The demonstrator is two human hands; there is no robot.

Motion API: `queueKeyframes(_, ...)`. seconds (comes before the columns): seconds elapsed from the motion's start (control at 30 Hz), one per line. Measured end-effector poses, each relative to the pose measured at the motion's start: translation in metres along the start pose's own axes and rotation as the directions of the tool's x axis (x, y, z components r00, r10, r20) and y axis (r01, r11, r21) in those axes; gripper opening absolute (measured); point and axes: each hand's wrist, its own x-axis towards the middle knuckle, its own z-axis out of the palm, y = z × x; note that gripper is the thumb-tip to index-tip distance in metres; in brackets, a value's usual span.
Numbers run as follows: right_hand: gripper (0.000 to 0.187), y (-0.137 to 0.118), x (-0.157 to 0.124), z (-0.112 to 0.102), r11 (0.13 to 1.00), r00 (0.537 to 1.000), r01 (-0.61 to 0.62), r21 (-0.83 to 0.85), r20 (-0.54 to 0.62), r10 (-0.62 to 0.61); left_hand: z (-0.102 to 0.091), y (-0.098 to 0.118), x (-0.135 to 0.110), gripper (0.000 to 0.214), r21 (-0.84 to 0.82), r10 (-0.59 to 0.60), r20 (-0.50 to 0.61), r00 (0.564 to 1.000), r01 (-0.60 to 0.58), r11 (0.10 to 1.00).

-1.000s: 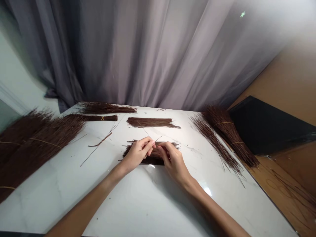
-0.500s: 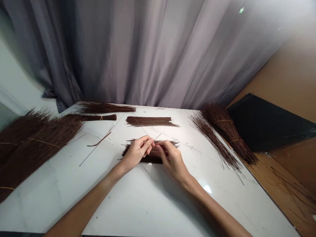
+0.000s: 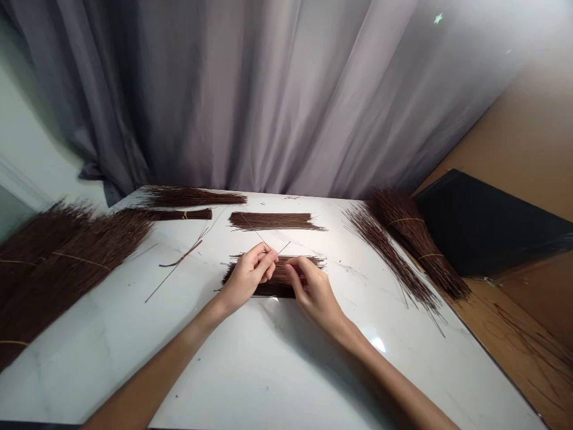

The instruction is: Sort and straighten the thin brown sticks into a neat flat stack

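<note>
My left hand point(image 3: 251, 269) is closed in a pinch on a thin brown twig point(image 3: 253, 228). The twig's long end slants up and left from the fingers, and a short end point(image 3: 285, 246) sticks out on the right. My right hand point(image 3: 313, 286), thumb and forefinger pressed together, is just to the right, slightly apart from the left fingertips; whatever it may hold is too small to make out. Both hands are above a pile of cut brown twigs point(image 3: 276, 289), partly hidden by them. Behind it lies a second neat twig pile point(image 3: 271, 221).
Large tied twig bundles point(image 3: 80, 263) cover the left side of the white table point(image 3: 233, 370). More bundles point(image 3: 412, 239) and loose twigs point(image 3: 394, 257) lie on the right. At the back left are a dark twig bundle point(image 3: 192, 196) and crossed strips point(image 3: 181, 257). A grey curtain point(image 3: 268, 89) hangs behind.
My right fingertips have drawn slightly away to the right from the left ones, widening the gap. The left hand still holds the twig, nearly in place.
</note>
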Motion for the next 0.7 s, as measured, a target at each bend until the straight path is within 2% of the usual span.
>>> queueKeyframes(0.13,0.027,0.0,0.003,-0.004,0.985,0.992,-0.109,0.135,0.071,0.101,0.0,0.004,-0.003,0.033,-0.021,-0.014,0.046,0.999,0.015,1.0)
queueKeyframes(0.23,0.033,0.002,0.01,-0.015,0.95,0.976,-0.171,0.262,0.174,0.128,-0.002,0.014,-0.007,0.033,0.007,-0.015,0.171,0.985,0.014,1.0)
queueKeyframes(0.33,0.032,0.003,0.017,-0.033,0.933,0.944,-0.172,0.316,0.322,0.065,-0.006,0.024,-0.013,0.032,0.081,-0.089,0.375,0.923,0.062,0.995)
queueKeyframes(0.4,0.03,0.003,0.02,-0.044,0.954,0.927,-0.108,0.279,0.376,-0.005,-0.009,0.027,-0.014,0.031,0.175,-0.154,0.46,0.874,0.081,0.981)
queueKeyframes(0.47,0.029,0.002,0.019,-0.051,0.987,0.934,0.028,0.156,0.349,-0.081,-0.011,0.025,-0.013,0.032,0.325,-0.183,0.452,0.873,0.03,0.945)
queueKeyframes(0.57,0.029,0.001,0.012,-0.049,0.964,0.948,0.218,-0.154,0.266,-0.172,-0.009,0.017,-0.008,0.035,0.498,-0.135,0.328,0.935,-0.049,0.866)
queueKeyframes(0.63,0.029,0.002,0.006,-0.043,0.93,0.95,0.259,-0.262,0.245,-0.196,-0.007,0.012,-0.005,0.035,0.512,-0.075,0.244,0.967,-0.063,0.857)
queueKeyframes(0.7,0.026,0.004,0.004,-0.037,0.945,0.955,0.24,-0.22,0.231,-0.189,-0.005,0.008,-0.004,0.033,0.479,-0.026,0.179,0.983,-0.064,0.875)
